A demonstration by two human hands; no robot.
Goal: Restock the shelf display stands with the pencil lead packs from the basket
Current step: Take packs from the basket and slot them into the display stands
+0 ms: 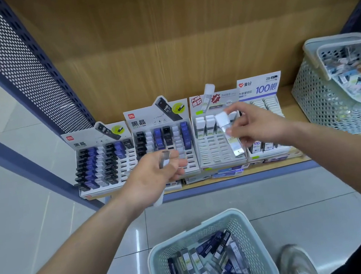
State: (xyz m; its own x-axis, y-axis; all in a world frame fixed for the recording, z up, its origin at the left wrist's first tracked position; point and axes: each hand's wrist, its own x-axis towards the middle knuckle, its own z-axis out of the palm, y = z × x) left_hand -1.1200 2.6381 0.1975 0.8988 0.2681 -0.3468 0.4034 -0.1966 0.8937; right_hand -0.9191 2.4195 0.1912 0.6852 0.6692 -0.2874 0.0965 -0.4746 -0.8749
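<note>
While a white-capped pack (230, 134) was pinched in the right hand (254, 126) over the white stand (217, 155) at the shelf's (272, 168) front edge, a second pack (164, 160) was gripped in the left hand (157, 175); upright alignment with an empty slot was advised.

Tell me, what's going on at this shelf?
A person is restocking pencil lead packs. Their right hand pinches a white-capped pack just above the white display stand, whose front slots are mostly empty. Their left hand grips another pack in front of the neighbouring stand of black and blue packs. More packs lie in the floor basket below. A second basket sits on the shelf at the right.
</note>
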